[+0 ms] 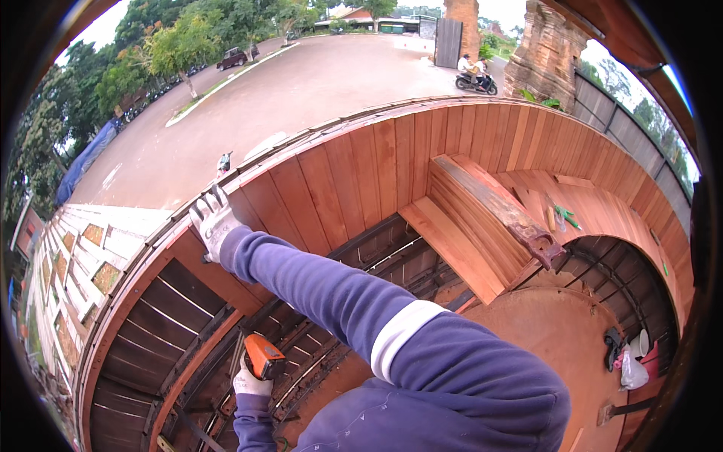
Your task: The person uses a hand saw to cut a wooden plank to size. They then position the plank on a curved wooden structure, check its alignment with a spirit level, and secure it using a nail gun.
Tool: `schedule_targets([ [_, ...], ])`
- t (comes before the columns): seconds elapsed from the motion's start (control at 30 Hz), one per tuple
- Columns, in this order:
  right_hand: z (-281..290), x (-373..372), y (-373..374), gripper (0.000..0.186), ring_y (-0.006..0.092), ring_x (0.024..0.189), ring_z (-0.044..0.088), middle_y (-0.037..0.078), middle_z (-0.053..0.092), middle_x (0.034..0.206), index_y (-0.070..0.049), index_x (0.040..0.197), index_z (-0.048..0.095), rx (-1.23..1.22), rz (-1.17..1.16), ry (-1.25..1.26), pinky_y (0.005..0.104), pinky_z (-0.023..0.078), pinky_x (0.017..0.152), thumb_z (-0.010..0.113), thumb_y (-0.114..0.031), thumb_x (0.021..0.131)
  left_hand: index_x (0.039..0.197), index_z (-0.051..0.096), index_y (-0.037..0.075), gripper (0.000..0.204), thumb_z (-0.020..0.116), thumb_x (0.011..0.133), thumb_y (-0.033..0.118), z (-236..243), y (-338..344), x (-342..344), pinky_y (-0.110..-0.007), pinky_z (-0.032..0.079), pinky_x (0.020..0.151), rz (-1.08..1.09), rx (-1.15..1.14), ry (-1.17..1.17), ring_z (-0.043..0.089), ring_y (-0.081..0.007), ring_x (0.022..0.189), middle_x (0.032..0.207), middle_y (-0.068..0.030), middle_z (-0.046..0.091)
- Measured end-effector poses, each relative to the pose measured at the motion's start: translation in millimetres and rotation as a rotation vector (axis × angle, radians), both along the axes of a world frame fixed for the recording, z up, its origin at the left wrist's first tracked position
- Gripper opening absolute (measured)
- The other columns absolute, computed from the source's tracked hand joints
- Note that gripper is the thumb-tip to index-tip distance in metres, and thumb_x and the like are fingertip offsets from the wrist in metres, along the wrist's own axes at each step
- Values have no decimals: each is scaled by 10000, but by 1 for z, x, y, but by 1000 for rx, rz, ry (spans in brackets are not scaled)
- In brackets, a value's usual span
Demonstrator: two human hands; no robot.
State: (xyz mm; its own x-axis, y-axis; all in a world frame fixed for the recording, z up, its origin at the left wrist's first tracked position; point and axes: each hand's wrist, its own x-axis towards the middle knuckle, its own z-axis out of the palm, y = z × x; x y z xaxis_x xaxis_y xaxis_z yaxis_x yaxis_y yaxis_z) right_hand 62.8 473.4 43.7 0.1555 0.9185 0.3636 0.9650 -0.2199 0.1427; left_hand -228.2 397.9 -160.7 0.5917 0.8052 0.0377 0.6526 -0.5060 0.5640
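My right hand (214,219), in a pale work glove, reaches across to the left with its fingers hooked over the top edge of an upright reddish wooden plank (213,273) in the curved wall. Lower down, my gloved left hand (251,380) is closed around an orange and black power tool (263,357). The tool is beneath the plank, on the inner side of the wall beside the dark metal frame (316,337). Its exact kind and its tip cannot be made out.
A handsaw (541,245) with a worn blade lies on stacked planks (459,245) to the right. Farther right are green-handled pliers (566,217) and a white plastic bag (633,371) on the lower floor. Beyond the wall, two people ride a motorbike (477,83) across paving.
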Motion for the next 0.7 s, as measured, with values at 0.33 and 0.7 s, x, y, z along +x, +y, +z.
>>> schedule_targets([
  [0.33,-3,0,-6,1130,311,1517,250,144,363,1587,-60,1574,326,22,-100,-48,539,57,1268,702,-754,765,1548,321,-14,891,681,862,426,1,14,22,-447,541,931,-179,-48,511,714,-395,1013,1079,-272,726],
  [0.7,-11,-8,7,1145,318,1519,240,139,359,1593,-57,1572,329,37,-79,-81,534,51,1276,689,-776,758,1582,273,-7,884,649,895,404,-10,26,37,-435,516,981,-216,-21,572,699,-357,1091,1188,-231,709],
])
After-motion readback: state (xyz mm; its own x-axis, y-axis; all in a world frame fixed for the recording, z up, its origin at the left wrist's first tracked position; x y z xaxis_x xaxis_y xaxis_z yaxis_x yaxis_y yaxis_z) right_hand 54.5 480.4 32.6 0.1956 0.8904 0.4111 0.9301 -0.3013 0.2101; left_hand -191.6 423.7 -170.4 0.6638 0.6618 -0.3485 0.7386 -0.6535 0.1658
